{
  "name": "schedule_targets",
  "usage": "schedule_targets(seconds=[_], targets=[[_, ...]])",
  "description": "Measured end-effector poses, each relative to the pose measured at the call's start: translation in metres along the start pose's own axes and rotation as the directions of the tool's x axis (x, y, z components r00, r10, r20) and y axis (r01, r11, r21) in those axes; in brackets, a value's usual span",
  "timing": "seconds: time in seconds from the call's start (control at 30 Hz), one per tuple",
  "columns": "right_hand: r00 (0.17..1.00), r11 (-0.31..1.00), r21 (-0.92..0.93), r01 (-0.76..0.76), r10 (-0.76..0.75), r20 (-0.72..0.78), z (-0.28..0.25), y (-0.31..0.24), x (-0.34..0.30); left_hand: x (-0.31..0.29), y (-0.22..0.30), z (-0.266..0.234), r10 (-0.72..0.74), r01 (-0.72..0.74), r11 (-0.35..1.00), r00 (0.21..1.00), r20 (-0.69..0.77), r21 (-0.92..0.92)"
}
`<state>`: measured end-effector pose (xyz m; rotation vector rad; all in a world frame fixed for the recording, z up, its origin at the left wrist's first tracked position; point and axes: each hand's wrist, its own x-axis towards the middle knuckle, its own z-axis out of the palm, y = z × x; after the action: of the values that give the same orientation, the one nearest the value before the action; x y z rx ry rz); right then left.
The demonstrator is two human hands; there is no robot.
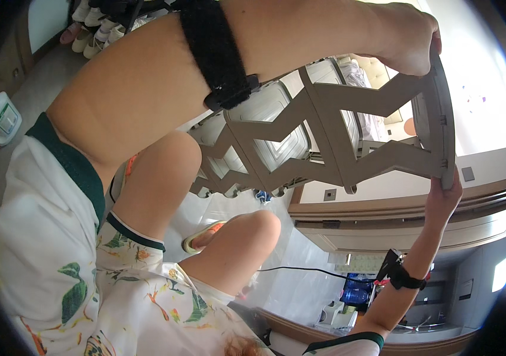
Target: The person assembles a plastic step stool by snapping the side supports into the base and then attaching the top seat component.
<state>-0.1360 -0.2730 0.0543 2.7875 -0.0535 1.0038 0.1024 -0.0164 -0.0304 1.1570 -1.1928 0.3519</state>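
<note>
A grey-brown plastic rack [334, 133] with zigzag side pieces and several shelf panels stretches away in front of me. My left arm reaches across the upper part of the view. My left hand [408, 38] is closed round the upper corner of the rack's end panel, its fingertips partly hidden behind the edge. Lower down, my right hand [446, 194] grips the opposite corner of the same panel from below. Black straps with small devices sit on both forearms. The rack's far end is partly hidden behind my left arm and knee.
A white bottle with a blue cap [4, 118] stands on the floor at left. Several shoes [90, 29] are gathered at the upper left. A black cable [306, 269] runs to my right forearm. Right of the rack are a wooden-trimmed doorway and a wall. Blue containers [356, 291] stand lower right.
</note>
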Motion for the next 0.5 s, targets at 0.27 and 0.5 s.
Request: schedule_targets(seconds=[0.27,0.5], targets=[[0.997,0.995,0.068,-0.069,0.067,0.038,-0.003,-0.022,-0.013,-0.009,0.038,0.007,-0.374,0.404,0.807,0.914,-0.155,0.431],[0.985,0.962,0.226,0.15,-0.125,-0.121,0.012,-0.061,-0.013,-0.02,0.021,-0.011,0.07,-0.064,0.992,0.996,-0.051,0.107]])
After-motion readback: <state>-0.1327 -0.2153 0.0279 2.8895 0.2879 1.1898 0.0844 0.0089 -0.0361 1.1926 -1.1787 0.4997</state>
